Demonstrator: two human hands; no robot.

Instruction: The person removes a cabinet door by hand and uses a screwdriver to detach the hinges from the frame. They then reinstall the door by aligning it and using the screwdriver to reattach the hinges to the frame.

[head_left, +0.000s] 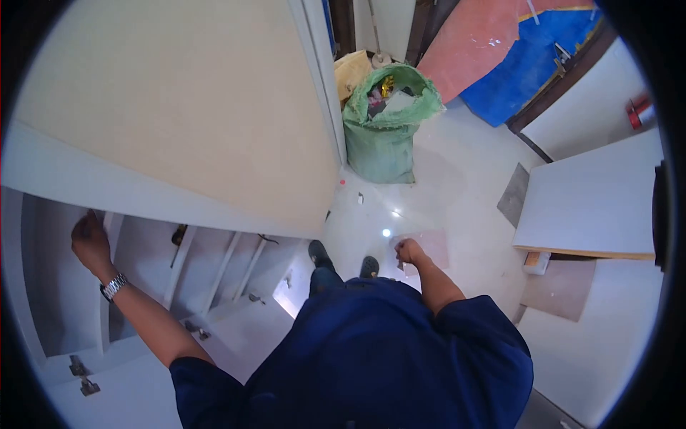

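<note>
My left hand [91, 243], with a metal watch [113, 287] on the wrist, reaches into a white shelved cabinet [105, 307]. Its fingers are curled at the cabinet's edge beside a shelf board; whatever they may grip is hidden. A dark tool with a yellowish part [179, 234] rests on a shelf farther along. Below my waist-side, over the pale floor, my right hand [409, 252] is closed with fingertips together. Anything in it is too small to make out. Behind it, a pinkish square sheet or tile [432, 247] lies on the floor.
A green woven sack [382, 146] of rubbish stands ahead beside a large cream panel [193, 93]. Metal hinges [84, 375] stick out along the cabinet edge. At right are a white cabinet [589, 196], a white bottle [537, 263] and a red cylinder [634, 113].
</note>
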